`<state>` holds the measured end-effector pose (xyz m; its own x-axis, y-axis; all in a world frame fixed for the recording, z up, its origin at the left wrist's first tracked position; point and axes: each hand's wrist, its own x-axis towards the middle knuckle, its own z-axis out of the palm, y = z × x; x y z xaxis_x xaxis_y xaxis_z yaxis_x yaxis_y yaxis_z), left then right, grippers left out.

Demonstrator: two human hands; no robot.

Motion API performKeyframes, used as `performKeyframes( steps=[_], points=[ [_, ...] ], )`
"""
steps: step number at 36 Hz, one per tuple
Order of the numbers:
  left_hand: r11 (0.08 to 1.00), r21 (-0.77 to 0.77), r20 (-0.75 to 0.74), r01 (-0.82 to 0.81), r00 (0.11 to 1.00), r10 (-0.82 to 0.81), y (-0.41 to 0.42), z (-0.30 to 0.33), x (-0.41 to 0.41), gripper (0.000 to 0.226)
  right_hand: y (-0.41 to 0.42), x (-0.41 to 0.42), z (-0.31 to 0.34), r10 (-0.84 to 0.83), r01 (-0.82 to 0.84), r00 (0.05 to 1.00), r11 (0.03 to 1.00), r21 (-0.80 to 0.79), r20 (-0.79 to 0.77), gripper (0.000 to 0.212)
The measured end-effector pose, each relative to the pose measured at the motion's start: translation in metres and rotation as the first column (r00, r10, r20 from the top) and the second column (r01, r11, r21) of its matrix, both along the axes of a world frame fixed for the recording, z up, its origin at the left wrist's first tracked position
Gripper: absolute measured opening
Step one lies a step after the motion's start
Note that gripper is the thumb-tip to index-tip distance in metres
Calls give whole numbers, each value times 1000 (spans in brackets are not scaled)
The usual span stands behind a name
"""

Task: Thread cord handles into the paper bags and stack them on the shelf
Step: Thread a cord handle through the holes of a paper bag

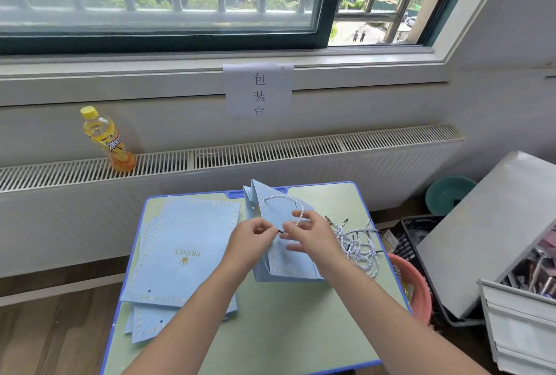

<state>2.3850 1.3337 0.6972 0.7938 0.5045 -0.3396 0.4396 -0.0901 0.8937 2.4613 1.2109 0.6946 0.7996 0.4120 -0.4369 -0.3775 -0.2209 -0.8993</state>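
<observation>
Head view looks down on a small blue-edged desk (346,329) by a radiator, where a yellow drink bottle (103,137) stands. Flat blue bags (180,251) lie stacked at left, loose cords (359,246) tangled at right. Between them, the left hand (252,239) and right hand (310,236) pinch a cord handle (296,209) over a half-opened paper bag (282,263). A pink basin (413,287) sits beside the desk, contents unclear.

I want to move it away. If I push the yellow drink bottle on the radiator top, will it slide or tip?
The yellow drink bottle probably tips: it is tall and narrow. It looks partly full, so fairly light. The slotted radiator grille under it may catch its base.
</observation>
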Motion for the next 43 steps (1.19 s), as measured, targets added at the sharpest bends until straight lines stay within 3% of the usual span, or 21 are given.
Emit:
performKeyframes(
  steps=[3,5,8,11,16,22,34,38,43],
  points=[
    [1000,16,-19,-10,1000,11,3,-1,0,13,-2,0,-5,27,53,964,955,-292,265,53],
    [1000,27,-22,-9,1000,10,4,-1,0,13,-3,-1,-4,90,49,907,948,-316,412,48],
    [999,42,-22,-5,1000,6,4,0,0,14,-2,-2,-3,186,-39,823,961,-274,537,22],
    [999,51,-14,0,1000,1,5,2,1,13,0,-3,-1,254,-135,834,955,-265,490,6],
    [999,33,0,1,1000,-1,5,4,-2,11,-2,-3,-5,256,-165,852,959,-231,457,12],
    [997,-52,5,59,998,-59,10,4,-7,49,-8,-5,-12,445,-264,768,876,-405,462,9],
    [987,-97,92,124,989,-115,10,4,-14,57,-4,-12,-1,515,-200,676,817,-541,527,15],
    [990,-105,123,99,989,-86,9,5,-13,56,-6,-19,3,477,-191,690,846,-498,545,13],
    [994,-90,121,68,991,-56,4,6,-9,60,-8,-19,4,443,-188,768,846,-498,462,30]
  ],
)
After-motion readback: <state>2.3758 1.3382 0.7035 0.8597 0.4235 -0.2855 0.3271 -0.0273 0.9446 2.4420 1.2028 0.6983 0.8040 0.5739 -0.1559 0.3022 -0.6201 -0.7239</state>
